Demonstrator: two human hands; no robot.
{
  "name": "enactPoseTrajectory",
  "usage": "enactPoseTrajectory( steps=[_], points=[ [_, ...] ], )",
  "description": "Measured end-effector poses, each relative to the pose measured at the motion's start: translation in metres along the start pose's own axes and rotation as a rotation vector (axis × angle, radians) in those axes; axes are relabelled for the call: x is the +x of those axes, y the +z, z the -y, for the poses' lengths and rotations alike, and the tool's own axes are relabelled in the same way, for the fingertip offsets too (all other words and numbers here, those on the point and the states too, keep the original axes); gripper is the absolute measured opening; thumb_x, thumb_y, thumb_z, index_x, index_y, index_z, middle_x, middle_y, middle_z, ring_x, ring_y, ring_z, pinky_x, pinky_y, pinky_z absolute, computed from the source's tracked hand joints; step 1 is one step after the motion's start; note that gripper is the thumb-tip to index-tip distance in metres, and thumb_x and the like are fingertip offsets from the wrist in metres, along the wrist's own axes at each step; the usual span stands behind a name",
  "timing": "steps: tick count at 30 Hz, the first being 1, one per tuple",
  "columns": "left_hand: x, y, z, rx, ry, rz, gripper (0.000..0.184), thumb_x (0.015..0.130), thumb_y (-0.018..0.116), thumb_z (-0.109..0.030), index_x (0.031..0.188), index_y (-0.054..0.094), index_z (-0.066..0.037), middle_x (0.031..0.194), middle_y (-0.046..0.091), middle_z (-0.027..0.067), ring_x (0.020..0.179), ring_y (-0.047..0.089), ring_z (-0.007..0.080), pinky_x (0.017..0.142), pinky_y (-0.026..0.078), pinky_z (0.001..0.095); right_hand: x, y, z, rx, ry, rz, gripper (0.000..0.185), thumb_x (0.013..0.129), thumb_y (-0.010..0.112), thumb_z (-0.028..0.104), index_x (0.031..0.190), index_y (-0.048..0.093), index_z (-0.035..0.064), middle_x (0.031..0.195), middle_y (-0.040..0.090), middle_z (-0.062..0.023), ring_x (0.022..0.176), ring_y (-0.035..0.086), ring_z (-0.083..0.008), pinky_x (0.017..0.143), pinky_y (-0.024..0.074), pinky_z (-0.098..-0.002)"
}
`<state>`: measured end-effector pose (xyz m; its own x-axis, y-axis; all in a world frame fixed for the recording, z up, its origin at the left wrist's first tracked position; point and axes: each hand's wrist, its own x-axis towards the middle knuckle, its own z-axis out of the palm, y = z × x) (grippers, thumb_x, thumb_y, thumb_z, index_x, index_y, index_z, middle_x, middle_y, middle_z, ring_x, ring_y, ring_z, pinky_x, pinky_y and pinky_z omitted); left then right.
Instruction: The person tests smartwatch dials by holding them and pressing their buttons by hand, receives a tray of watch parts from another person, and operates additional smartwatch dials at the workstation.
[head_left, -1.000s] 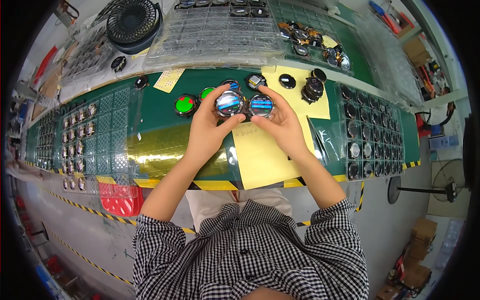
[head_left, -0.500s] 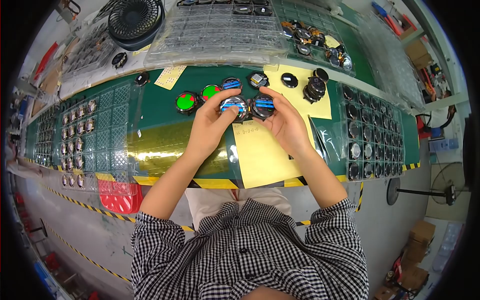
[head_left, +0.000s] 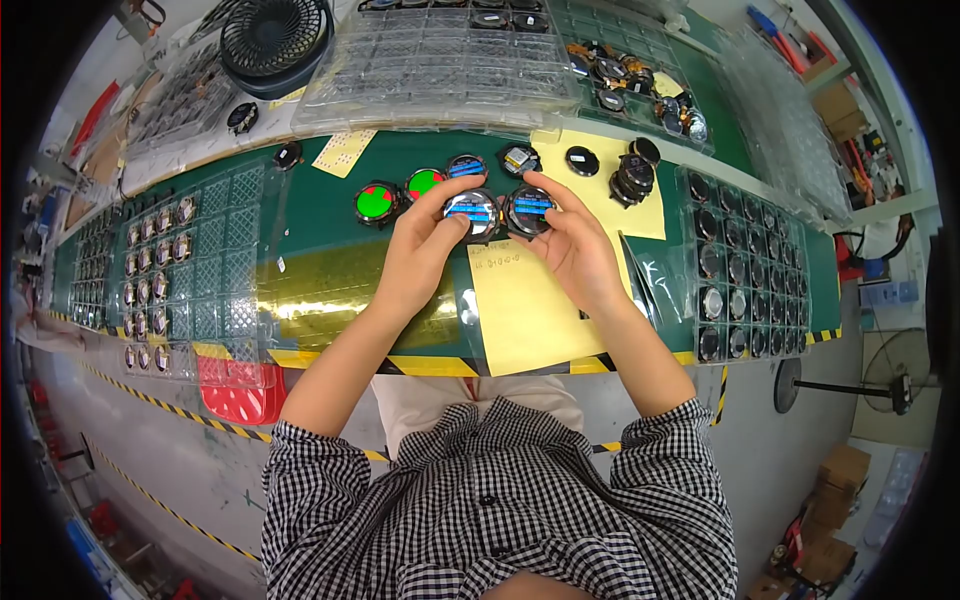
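Observation:
My left hand grips a round smartwatch module by its rim, thumb at the left edge of the lit screen with blue bars. Close beside it, my right hand holds a second round watch module, its dark screen also lit with blue bars. Just behind them on the green mat lies another lit watch. Two watches with green and red screens, one at the left and one nearer my hand, rest to the left. Behind my right hand is an opened watch body.
A yellow handwritten sheet lies under my hands, with tweezers to its right. Stacked watch parts stand on another yellow sheet. Filled trays flank the mat, left and right. Clear trays and a black fan sit behind.
My left thumb has slid from the middle of the screen to its left edge, and more blue bars now show on that watch. Both hands keep their hold.

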<state>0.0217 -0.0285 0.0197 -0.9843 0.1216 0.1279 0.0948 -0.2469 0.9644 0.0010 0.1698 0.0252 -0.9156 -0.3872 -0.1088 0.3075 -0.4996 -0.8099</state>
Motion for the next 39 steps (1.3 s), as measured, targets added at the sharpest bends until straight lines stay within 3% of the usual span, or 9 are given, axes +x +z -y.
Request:
enactPoseTrajectory(
  steps=[4, 12, 20, 29, 39],
  points=[
    [0.0004, 0.0024, -0.0006, 0.069, 0.028, -0.025, 0.041, 0.091, 0.046, -0.005, 0.131, 0.054, 0.001, 0.119, 0.061, 0.0073, 0.106, 0.057, 0.0122, 0.096, 0.043, 0.028, 0.0001, -0.0004, -0.0007, 0.028, -0.013, 0.011, 0.046, 0.095, 0.037, 0.004, 0.141, 0.039, -0.0017, 0.125, 0.057, -0.023, 0.115, 0.06, -0.0293, 0.099, 0.0497, -0.0416],
    [0.0021, -0.0034, 0.001, -0.075, 0.004, -0.02, 0.039, 0.094, 0.049, -0.002, 0.132, 0.053, 0.001, 0.119, 0.059, 0.0076, 0.106, 0.056, 0.0128, 0.095, 0.045, 0.0292, 0.0042, -0.0029, 0.0062, 0.038, -0.103, -0.002, 0.047, 0.094, 0.037, 0.002, 0.141, 0.037, -0.0046, 0.128, 0.055, -0.0268, 0.118, 0.058, -0.0364, 0.105, 0.0456, -0.0423],
    [0.0027, -0.003, 0.0013, -0.023, 0.015, -0.017, 0.044, 0.09, 0.049, -0.003, 0.134, 0.051, 0.001, 0.124, 0.056, 0.0083, 0.112, 0.054, 0.0134, 0.099, 0.042, 0.029, 0.0024, -0.0022, 0.0061, -0.02, -0.082, -0.008, 0.047, 0.094, 0.038, 0.001, 0.141, 0.038, -0.0036, 0.129, 0.055, -0.0257, 0.119, 0.058, -0.0363, 0.104, 0.0461, -0.0421],
    [0.0048, -0.0003, 0.0058, 0.013, -0.001, 0.01, 0.065, 0.083, 0.069, 0.007, 0.142, 0.042, -0.001, 0.126, 0.055, 0.0093, 0.114, 0.055, 0.0151, 0.097, 0.046, 0.0296, 0.0021, -0.0019, 0.0045, -0.067, -0.102, -0.04, 0.047, 0.096, 0.046, 0.001, 0.142, 0.036, -0.0006, 0.127, 0.056, -0.0222, 0.118, 0.059, -0.0332, 0.101, 0.0493, -0.0376],
    [0.0063, -0.0021, 0.0013, 0.008, 0.01, 0.003, 0.06, 0.086, 0.067, 0.005, 0.141, 0.043, -0.001, 0.127, 0.055, 0.0086, 0.113, 0.055, 0.0146, 0.096, 0.047, 0.0294, 0.0, -0.0008, 0.0033, -0.198, -0.107, -0.024, 0.055, 0.093, 0.054, 0.0, 0.143, 0.034, 0.0011, 0.128, 0.057, -0.0201, 0.115, 0.062, -0.0295, 0.097, 0.0505, -0.0346]
  ],
)
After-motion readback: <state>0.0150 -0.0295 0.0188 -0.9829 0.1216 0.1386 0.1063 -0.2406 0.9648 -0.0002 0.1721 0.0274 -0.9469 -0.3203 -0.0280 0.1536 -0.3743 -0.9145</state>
